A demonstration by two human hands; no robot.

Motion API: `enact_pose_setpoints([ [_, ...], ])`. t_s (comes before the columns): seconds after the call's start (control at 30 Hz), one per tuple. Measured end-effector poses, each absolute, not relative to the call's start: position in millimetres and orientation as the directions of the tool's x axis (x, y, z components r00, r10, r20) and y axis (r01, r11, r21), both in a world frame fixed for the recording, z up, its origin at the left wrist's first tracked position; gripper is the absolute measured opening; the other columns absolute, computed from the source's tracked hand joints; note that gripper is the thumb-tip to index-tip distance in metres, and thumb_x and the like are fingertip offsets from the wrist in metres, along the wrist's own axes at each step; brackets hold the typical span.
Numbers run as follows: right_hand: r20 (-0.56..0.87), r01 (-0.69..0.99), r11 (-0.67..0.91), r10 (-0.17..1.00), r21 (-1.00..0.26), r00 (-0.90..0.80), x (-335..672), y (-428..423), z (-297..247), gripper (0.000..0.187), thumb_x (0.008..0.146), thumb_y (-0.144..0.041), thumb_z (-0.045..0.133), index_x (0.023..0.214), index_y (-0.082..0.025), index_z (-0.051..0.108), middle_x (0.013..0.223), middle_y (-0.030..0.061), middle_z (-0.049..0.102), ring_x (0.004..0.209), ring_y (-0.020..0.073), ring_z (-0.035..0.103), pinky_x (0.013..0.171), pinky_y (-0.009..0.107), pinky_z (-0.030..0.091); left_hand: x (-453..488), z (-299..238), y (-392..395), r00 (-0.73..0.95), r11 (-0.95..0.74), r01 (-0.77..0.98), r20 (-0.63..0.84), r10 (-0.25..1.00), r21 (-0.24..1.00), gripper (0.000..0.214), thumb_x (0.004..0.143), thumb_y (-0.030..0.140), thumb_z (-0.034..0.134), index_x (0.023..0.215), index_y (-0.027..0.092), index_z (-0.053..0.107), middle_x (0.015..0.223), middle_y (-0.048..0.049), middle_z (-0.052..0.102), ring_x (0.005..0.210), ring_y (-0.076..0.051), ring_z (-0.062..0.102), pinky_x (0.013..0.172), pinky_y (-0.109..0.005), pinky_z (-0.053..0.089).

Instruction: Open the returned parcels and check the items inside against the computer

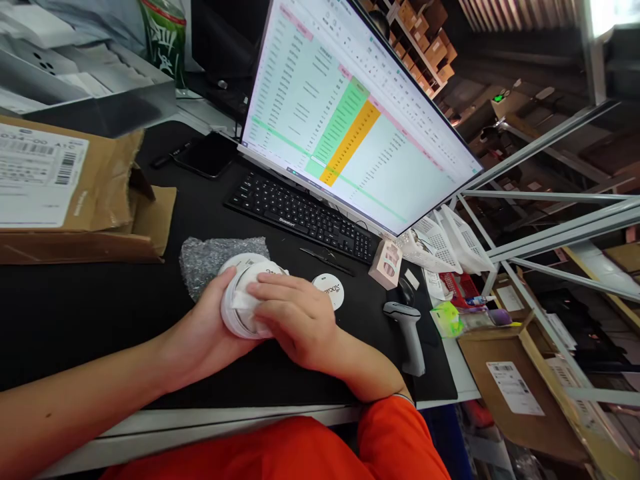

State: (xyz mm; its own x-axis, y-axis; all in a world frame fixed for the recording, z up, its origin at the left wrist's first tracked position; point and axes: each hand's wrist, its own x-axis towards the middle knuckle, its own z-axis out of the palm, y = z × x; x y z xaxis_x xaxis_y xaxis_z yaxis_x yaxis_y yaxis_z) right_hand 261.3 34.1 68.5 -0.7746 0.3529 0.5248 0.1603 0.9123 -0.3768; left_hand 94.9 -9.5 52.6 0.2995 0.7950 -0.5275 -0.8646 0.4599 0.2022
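Observation:
A round white jar (239, 320) sits tilted in my left hand (200, 333), whose fingers and thumb curve around its side. My right hand (300, 320) lies over the jar's top with bent fingers pressing on it. Under those fingertips shows a thin white piece (244, 297) like tissue or film; its kind is unclear. Part of a white disc with dark lettering peeks out behind the fingers. Bubble wrap (200, 263) lies just beyond the jar. Right of my right hand, a flat white round lid (330, 292) with black print rests on the black mat.
A black keyboard (300, 217) stands below a monitor (350, 113) showing a spreadsheet. To the left are an opened cardboard box (100, 200) and a phone (207, 155). A barcode scanner (409, 337), a mouse (406, 292) and a small pink box (386, 264) occupy the right side.

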Motion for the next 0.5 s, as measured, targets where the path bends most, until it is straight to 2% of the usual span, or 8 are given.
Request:
enact_pose_setpoints([
  [0.1,0.43,0.227,0.914,0.363,-0.336,-0.826,254,37,61,0.018,0.109,-0.026,0.058,0.114,-0.018,0.072,0.131,0.0092,0.074,0.138,0.0181,0.06,0.12,0.034,0.05,97,53,-6,0.244,0.435,-0.873,-0.577,0.78,0.219,0.058,0.106,0.043,0.022,0.091,0.018,0.072,0.07,-0.0031,0.069,0.051,-0.014,0.057,0.047,-0.025,0.055],
  [0.17,0.433,0.229,0.899,0.387,-0.373,-0.814,250,38,61,0.021,0.107,-0.031,0.065,0.118,-0.015,0.073,0.133,0.0091,0.073,0.137,0.0168,0.061,0.12,0.031,0.049,97,53,-4,0.181,0.402,-0.879,-0.598,0.781,0.258,0.056,0.105,0.04,0.022,0.088,0.019,0.072,0.065,-0.0012,0.067,0.046,-0.012,0.054,0.042,-0.022,0.051],
  [0.23,0.423,0.243,0.865,0.438,-0.438,-0.793,248,37,62,0.025,0.104,-0.036,0.07,0.12,-0.018,0.075,0.144,0.0072,0.067,0.143,0.0171,0.056,0.124,0.03,0.045,96,54,-4,0.114,0.375,-0.875,-0.621,0.775,0.308,0.052,0.103,0.04,0.026,0.091,0.02,0.072,0.065,-0.0002,0.068,0.045,-0.012,0.055,0.039,-0.021,0.048],
  [0.3,0.388,0.265,0.806,0.508,-0.53,-0.769,247,36,63,0.025,0.102,-0.038,0.073,0.122,-0.024,0.076,0.151,0.0028,0.062,0.149,0.0183,0.048,0.128,0.034,0.04,95,55,-4,0.063,0.371,-0.855,-0.638,0.767,0.362,0.047,0.101,0.042,0.031,0.096,0.022,0.073,0.069,-0.0007,0.071,0.048,-0.015,0.059,0.039,-0.023,0.05],
  [0.37,0.371,0.236,0.749,0.545,-0.619,-0.752,247,33,64,0.025,0.102,-0.038,0.073,0.125,-0.028,0.076,0.149,0.0,0.062,0.151,0.0194,0.045,0.131,0.038,0.037,93,56,-5,0.031,0.385,-0.831,-0.657,0.754,0.402,0.043,0.097,0.044,0.036,0.098,0.024,0.073,0.076,-0.0018,0.075,0.055,-0.018,0.064,0.042,-0.026,0.054],
  [0.5,0.341,0.207,0.696,0.562,-0.688,-0.754,245,26,60,0.021,0.101,-0.03,0.073,0.122,-0.03,0.079,0.14,-0.0045,0.069,0.145,0.0171,0.053,0.128,0.034,0.04,91,54,-6,-0.014,0.426,-0.788,-0.705,0.709,0.444,0.031,0.09,0.046,0.049,0.094,0.026,0.072,0.08,-0.0005,0.077,0.065,-0.019,0.069,0.045,-0.024,0.056],
])
